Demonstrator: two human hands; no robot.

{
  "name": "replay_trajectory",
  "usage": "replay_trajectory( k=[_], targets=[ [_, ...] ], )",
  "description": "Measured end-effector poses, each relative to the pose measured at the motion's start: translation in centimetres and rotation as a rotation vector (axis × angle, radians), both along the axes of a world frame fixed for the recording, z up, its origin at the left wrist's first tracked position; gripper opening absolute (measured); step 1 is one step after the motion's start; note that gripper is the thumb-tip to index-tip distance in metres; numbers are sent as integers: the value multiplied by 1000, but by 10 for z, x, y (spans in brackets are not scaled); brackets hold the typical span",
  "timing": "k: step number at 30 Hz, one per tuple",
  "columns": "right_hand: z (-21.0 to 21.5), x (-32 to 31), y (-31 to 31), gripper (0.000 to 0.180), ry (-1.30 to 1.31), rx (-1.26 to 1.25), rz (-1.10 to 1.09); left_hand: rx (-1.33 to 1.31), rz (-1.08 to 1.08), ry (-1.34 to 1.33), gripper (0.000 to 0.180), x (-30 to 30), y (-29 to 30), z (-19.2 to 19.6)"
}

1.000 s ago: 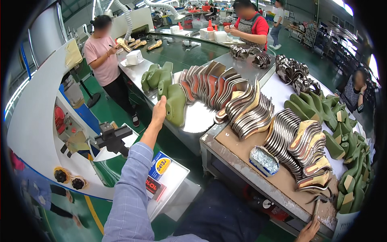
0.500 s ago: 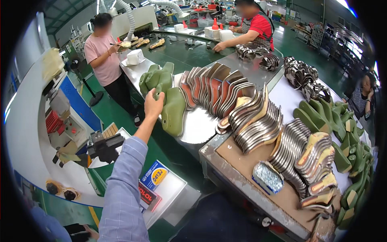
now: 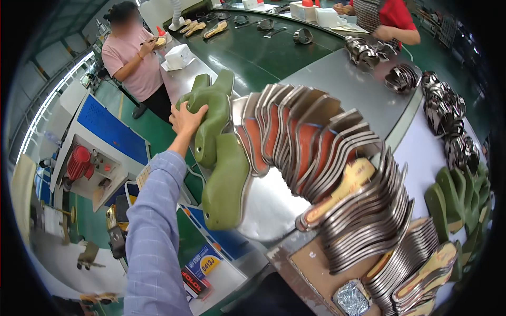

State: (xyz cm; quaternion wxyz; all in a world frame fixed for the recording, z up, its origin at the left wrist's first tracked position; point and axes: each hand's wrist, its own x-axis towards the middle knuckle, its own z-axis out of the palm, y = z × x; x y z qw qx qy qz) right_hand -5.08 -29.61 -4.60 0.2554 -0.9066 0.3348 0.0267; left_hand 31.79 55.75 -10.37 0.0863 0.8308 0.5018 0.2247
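My left hand (image 3: 185, 118) reaches forward on a blue checked sleeve. Its thumb and fingers are spread at the near edge of a green shoe last (image 3: 211, 100), touching it; some fingertips are hidden. Closer to me lies another green last (image 3: 226, 184), toe toward me, on a shiny metal surface (image 3: 266, 203). Just to the right stands a long curved row of sole-shaped metal plates (image 3: 295, 131), some with orange-red faces. My right hand is out of view.
More metal plates (image 3: 363, 226) stand on a brown board beside a small tin of nails (image 3: 352, 299). Green lasts (image 3: 456, 203) crowd the right. Blue and red boxes (image 3: 203, 263) lie below my arm. One person in pink (image 3: 132, 58) stands far left, another in red (image 3: 392, 23) far right.
My left hand has moved left and farther along the green lasts, from the nearer ones to the rear one. The view has turned and come closer to the metal plates.
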Motion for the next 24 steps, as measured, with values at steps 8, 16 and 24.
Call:
replay_trajectory(
  k=[8, 16, 24],
  targets=[
    [-12, -40, -58, 58, 375, -463, 168, 172, 47, -105, 72, 34, 67, -13],
    [-29, -52, -51, 67, 1140, -869, 797, 93, -56, -55, 72, 71, 174, -12],
    [-45, 1, 16, 74, 845, -559, 560, -586, -373, -624, 57, -3, 30, 26]
  ],
)
